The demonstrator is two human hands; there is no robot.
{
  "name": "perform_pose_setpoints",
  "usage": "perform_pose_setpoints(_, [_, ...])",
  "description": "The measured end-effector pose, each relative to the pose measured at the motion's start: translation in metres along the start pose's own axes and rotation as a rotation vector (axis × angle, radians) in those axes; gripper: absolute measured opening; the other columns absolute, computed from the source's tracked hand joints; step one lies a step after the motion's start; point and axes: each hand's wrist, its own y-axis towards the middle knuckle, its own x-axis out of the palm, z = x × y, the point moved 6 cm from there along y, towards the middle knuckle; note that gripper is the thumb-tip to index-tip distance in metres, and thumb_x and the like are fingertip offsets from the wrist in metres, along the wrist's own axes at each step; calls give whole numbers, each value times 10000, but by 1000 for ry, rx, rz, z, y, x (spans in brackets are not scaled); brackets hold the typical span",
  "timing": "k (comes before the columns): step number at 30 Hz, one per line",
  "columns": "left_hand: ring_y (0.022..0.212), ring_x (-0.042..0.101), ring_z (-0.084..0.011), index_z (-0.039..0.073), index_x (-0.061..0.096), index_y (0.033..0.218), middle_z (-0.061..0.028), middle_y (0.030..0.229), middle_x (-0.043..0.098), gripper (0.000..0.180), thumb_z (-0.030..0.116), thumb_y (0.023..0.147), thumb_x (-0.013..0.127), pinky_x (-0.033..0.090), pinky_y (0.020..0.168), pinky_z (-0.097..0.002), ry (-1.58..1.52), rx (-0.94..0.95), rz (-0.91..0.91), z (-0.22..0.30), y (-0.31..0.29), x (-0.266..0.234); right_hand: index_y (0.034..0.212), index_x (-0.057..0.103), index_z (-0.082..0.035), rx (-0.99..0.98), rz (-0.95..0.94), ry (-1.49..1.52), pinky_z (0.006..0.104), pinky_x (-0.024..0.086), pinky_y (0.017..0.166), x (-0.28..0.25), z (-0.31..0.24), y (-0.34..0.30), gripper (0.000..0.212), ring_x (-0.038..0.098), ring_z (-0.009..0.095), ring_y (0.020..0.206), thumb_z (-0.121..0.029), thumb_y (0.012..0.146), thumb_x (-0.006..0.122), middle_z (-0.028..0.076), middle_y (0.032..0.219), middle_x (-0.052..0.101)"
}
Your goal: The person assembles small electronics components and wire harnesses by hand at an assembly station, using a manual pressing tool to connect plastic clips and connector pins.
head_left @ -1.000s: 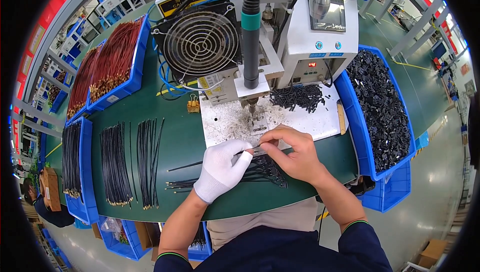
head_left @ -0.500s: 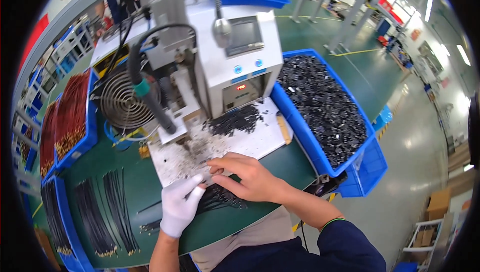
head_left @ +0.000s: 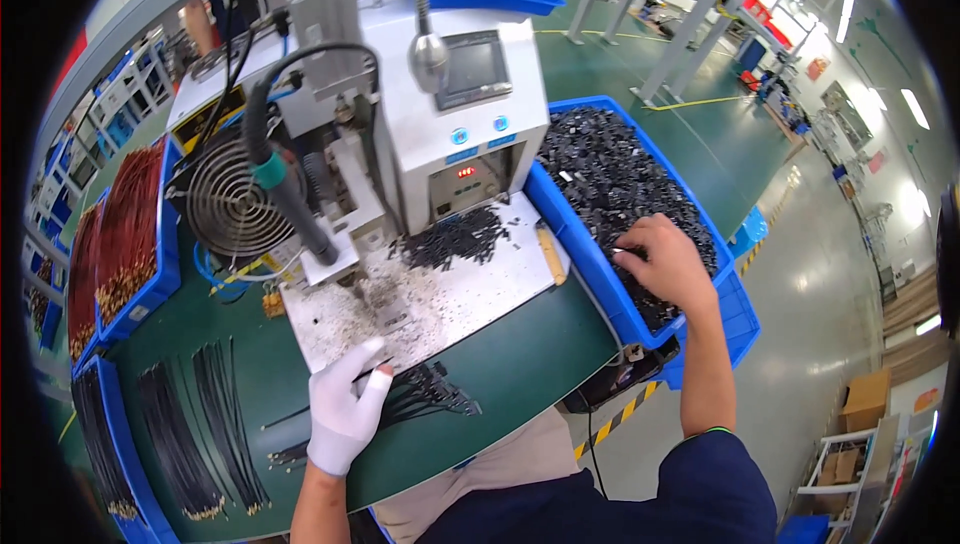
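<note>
My left hand (head_left: 345,406), in a white glove with the thumb tip bare, pinches a thin black cable (head_left: 387,364) above the front edge of the white work plate. Below and beside it lies a bunch of black cables (head_left: 425,396) with small black housings at their right ends. My right hand (head_left: 668,262), bare, is over a blue bin (head_left: 580,262) heaped with small black plastic parts (head_left: 620,169). Its fingertips are drawn together at the pile; what they grip, if anything, is too small to make out.
A bench machine (head_left: 465,124) with screen and buttons stands ahead, beside a fan guard (head_left: 245,199) and black hose (head_left: 295,214). Loose black pieces (head_left: 460,239) and a yellow-handled tool (head_left: 550,254) lie on the plate. Cable bundles (head_left: 180,434) and bins of red cables (head_left: 135,219) are left.
My right hand has moved from beside my left hand, right and away from me, to the bin of black parts. My left hand stays nearly in place. The view has shifted slightly.
</note>
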Motion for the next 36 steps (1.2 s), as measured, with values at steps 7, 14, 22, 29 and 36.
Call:
perform_pose_setpoints(7, [706,724,-186,-1,834,1193,-157,936,827,213,150,1046,800,569,700,-326,-111,69,-50,-10,8,11,1054,776,57,159,133,220,363,604,753,-14,28,-1,90,765,239,794,-14,1024,729,147,912,791])
perform_pose_setpoints(14, [699,716,-165,7,828,1199,-164,942,825,204,139,1047,796,569,694,-319,-59,49,-73,-7,5,5,1269,789,22,-67,-31,723,298,589,758,16,-98,-5,219,731,150,826,-13,1069,708,90,1003,780])
perform_pose_setpoints(22, [851,794,-388,49,824,1086,-188,964,806,141,165,1027,768,622,757,-436,188,155,-27,8,33,-9,1218,729,35,-231,-238,943,420,606,886,106,-211,41,186,777,375,978,-121,1123,694,207,1072,789])
perform_pose_setpoints(29, [892,793,-406,49,818,1076,-188,1003,817,139,160,1012,763,629,804,-467,258,276,102,-3,58,-13,1264,759,48,-298,-191,980,371,620,859,136,-231,55,209,795,242,957,-75,1096,736,170,1061,810])
perform_pose_setpoints(36, [908,792,-406,55,815,1061,-185,1003,821,114,141,996,778,630,813,-473,257,261,79,-4,61,-10,1178,784,32,-349,-101,979,423,617,847,138,-235,58,152,778,370,946,-34,1042,768,180,1088,803])
